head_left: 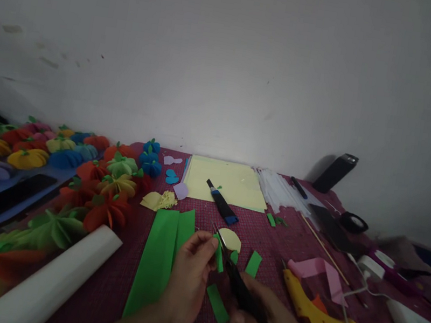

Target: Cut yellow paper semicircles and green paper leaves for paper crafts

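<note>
Between its thumb and fingers, my left hand (192,270) pinches a small green paper piece (220,255). Black-handled scissors (242,288) are in my right hand (263,311), their blades beside that green piece. Several loose green scraps lie about the hands, among them a strip (217,305) under the scissors and a square (254,264) further right. Long green sheets (155,255) rest just left of my left hand. A pale yellow round piece (230,239) lies beyond the blades. Whether the blades touch the green piece, I cannot tell.
A utility knife (222,202) lies on pale yellow sheets (229,180) at the back. Colourful paper pumpkins (114,178), a phone (11,195) and a white roll (53,278) occupy the left. To the right are a yellow glue gun (312,313), a pink strip (321,271) and white strips (282,191).
</note>
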{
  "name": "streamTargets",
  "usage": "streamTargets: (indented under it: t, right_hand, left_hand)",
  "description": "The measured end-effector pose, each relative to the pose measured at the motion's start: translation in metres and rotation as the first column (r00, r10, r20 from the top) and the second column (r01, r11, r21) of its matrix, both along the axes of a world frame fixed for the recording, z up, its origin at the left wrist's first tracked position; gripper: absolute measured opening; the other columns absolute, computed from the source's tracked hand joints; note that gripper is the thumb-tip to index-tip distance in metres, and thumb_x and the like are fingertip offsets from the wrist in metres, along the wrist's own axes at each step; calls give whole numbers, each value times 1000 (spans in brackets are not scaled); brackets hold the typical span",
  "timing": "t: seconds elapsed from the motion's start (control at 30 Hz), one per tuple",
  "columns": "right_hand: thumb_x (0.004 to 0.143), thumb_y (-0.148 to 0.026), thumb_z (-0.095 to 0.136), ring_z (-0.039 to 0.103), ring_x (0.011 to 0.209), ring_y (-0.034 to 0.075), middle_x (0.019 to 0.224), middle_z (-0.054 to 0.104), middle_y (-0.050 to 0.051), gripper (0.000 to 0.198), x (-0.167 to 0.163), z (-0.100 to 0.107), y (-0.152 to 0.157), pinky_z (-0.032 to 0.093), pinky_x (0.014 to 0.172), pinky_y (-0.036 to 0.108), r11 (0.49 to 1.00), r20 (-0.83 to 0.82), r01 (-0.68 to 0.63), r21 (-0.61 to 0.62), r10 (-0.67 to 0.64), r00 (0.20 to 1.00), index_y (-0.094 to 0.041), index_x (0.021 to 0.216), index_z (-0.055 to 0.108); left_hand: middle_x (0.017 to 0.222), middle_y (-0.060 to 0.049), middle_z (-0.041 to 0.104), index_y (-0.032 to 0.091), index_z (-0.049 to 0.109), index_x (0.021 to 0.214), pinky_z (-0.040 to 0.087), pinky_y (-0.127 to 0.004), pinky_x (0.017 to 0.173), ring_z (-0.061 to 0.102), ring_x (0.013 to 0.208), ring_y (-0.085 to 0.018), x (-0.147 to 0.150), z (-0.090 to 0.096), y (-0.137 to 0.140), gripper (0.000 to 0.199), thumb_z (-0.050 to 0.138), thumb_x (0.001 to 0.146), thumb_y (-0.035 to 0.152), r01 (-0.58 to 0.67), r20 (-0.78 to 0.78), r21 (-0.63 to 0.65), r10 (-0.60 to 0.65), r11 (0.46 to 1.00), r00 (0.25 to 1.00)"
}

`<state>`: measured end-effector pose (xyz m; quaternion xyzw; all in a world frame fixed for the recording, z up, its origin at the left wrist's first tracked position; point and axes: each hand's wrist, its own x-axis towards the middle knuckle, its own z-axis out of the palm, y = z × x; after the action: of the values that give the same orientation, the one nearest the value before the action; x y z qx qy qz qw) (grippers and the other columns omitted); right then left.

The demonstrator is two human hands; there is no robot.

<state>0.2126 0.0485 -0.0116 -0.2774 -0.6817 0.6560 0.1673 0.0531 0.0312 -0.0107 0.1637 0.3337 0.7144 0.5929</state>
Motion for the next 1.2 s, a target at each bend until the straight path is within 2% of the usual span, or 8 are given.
streamTargets:
  t: [0.2,0.53,0.9,1.2]
  right_hand:
    - [81,-36,56,39,66,12,74,42,-2,22,-3,1,0,35,60,24,998,53,31,54,-34,998,-17,87,48]
    - [81,-32,55,43,63,11,72,48,-2,19,-2,-1,-3,37,58,24,994,104,57,97,-67,992,-17,89,48]
    - [81,-30,53,40,55,8,68,47,-3,19,-2,-7,-1,33,49,20,998,106,60,13,-61,992,-16,93,48]
    - [78,-29,53,40,52,8,64,47,-4,17,1,-5,-1,32,46,18,997,150,63,36,-68,986,-17,89,50]
  left_hand:
    - [67,3,58,17,58,74,40,-20,61,51,61,-7,0,0,0,10,67,73,21,-7,21,-13,7,1000,1000]
    - [65,4,58,17,58,73,40,-19,60,50,58,-7,0,-2,0,10,66,74,22,-11,31,-1,11,1000,999]
    - [65,4,59,16,58,71,41,-18,60,51,56,-6,-1,0,1,11,67,73,22,-1,44,-9,2,1000,999]
    - [64,3,59,16,59,70,42,-18,63,51,56,-6,-1,2,1,11,68,71,21,-7,39,7,7,1000,999]
